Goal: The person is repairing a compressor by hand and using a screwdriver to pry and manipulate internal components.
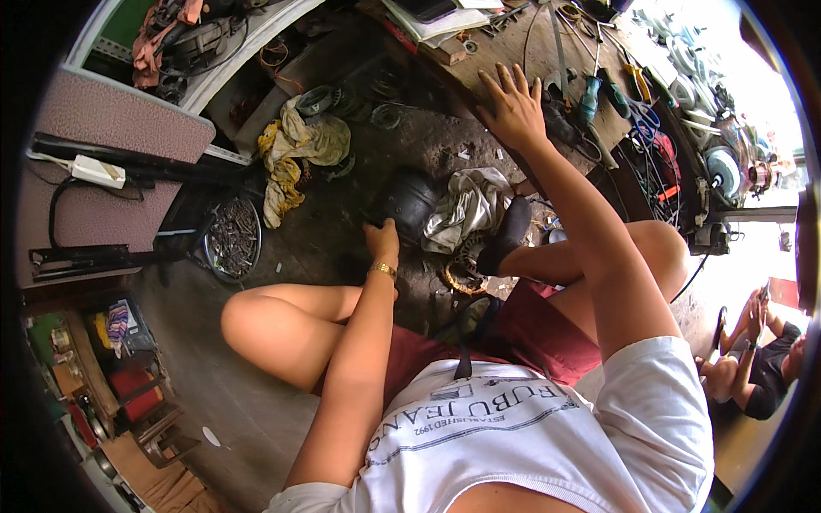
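head view: left hand (382,239) grip on one black casing (413,201); right hand (513,107) spread on bench (513,51).

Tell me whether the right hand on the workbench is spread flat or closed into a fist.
Spread. The right hand lies palm down on the wooden workbench, fingers apart and extended, holding nothing, beside the green-handled screwdriver.

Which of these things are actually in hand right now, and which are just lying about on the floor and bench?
In hand:
- left hand on the dark rounded part
- right hand flat on the wooden bench, near the green-handled screwdriver

Lying about:
- grey rag
- yellow rag
- round tray of small metal parts
- white power strip
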Action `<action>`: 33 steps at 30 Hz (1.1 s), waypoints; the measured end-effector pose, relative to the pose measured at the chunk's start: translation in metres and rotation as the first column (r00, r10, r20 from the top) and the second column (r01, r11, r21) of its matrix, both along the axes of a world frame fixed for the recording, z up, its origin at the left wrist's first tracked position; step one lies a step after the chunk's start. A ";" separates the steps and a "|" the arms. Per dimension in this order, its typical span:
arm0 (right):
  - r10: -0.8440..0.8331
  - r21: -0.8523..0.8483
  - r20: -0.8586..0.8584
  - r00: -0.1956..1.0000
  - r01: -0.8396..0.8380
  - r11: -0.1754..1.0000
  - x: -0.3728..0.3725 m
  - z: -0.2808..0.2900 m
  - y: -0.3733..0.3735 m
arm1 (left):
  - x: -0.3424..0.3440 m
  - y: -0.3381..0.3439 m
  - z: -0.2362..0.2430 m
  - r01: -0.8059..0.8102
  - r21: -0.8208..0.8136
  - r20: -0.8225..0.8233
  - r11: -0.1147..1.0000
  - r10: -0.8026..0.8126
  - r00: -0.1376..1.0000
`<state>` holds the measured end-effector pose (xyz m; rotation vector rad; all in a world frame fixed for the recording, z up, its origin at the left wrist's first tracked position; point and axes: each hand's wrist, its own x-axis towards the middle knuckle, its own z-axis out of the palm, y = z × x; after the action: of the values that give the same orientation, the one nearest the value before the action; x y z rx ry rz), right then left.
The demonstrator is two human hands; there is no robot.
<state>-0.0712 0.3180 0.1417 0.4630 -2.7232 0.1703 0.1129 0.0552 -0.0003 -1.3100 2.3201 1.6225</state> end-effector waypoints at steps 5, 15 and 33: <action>-0.012 -0.019 0.046 0.999 0.013 1.000 -0.002 0.001 0.001 | -0.012 -0.025 0.009 -0.121 0.506 0.179 0.854 0.033 0.983; -0.001 -0.123 0.049 0.999 0.007 0.992 -0.004 -0.004 0.007 | -0.015 -0.019 0.039 0.024 0.443 0.180 0.896 -0.116 0.977; 0.031 -0.127 0.038 0.999 -0.025 0.992 -0.005 -0.006 0.001 | -0.101 -0.040 0.047 0.580 0.655 0.303 0.484 -0.872 0.386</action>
<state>-0.0763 0.3192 0.1356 0.4661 -2.7253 0.3617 0.0116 0.0154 0.0468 -0.3796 1.5511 1.0467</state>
